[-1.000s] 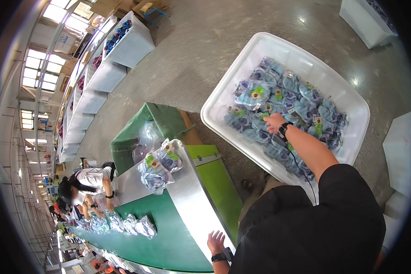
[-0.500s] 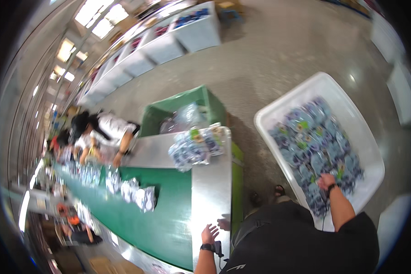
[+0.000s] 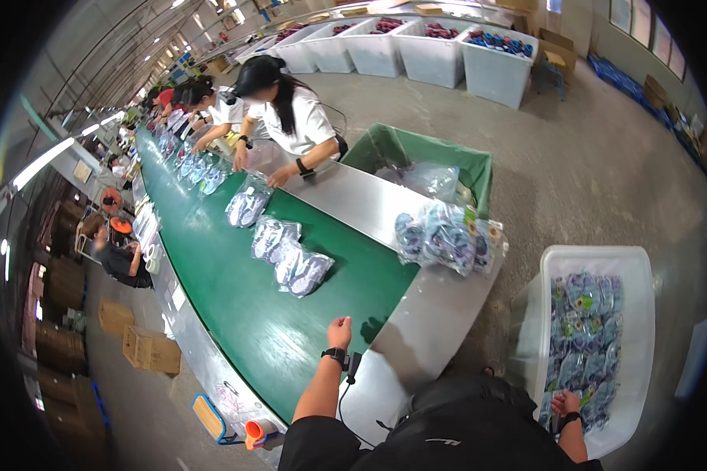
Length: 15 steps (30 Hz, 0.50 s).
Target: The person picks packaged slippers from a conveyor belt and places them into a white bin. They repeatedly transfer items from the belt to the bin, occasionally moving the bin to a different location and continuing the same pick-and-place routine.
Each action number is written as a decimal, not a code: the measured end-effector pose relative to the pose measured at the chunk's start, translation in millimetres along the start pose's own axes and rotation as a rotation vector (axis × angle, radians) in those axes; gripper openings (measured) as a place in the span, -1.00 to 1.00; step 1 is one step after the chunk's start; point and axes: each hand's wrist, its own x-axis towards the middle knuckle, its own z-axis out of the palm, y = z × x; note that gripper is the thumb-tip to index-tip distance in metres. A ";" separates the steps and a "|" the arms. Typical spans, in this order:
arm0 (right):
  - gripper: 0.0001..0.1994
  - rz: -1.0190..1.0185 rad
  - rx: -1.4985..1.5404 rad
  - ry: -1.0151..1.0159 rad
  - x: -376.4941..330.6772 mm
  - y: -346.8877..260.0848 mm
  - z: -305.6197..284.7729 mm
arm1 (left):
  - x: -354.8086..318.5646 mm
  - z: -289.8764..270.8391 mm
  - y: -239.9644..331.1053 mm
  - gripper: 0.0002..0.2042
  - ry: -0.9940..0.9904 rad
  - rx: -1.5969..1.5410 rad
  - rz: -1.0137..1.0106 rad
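Observation:
My left hand (image 3: 339, 334) is over the green conveyor belt (image 3: 306, 345) near its metal end, fingers curled in, with nothing visible in it. Ahead of it lie clear plastic packets (image 3: 302, 268) of grey-lilac goods whose kind I cannot make out. To the right, my right hand (image 3: 565, 403) is over the near part of a white plastic tub (image 3: 639, 330), close above the rows of bagged blue-purple goods (image 3: 585, 345) inside. Its fingers are loosely bent, and no packet shows lifted in them. A pile of similar packets (image 3: 448, 237) rests on the metal ledge.
A green bin (image 3: 471, 169) holding clear plastic stands beyond the ledge. Co-workers (image 3: 294, 118) handle packets along the belt's far side. White tubs (image 3: 495, 74) line the back. At lower left are a stool (image 3: 210, 418), an orange cup (image 3: 257, 432) and a cardboard box (image 3: 149, 349).
My view has swung left toward the belt. My left hand has moved from the metal end over the belt, and its spread fingers have curled in. The right hand stays over the tub.

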 end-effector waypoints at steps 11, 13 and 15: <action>-0.62 -0.145 -0.375 -0.150 -76.6 -54.6 44.1 | 132.3 -51.3 47.1 -0.45 0.330 0.479 0.145; -0.64 -0.186 -0.452 -0.121 -92.9 -61.7 52.4 | 143.6 -55.6 52.7 -0.40 0.320 0.569 0.116; -0.65 -0.195 -0.448 -0.146 -104.4 -63.6 59.9 | 153.2 -59.0 58.2 -0.30 0.259 0.640 0.060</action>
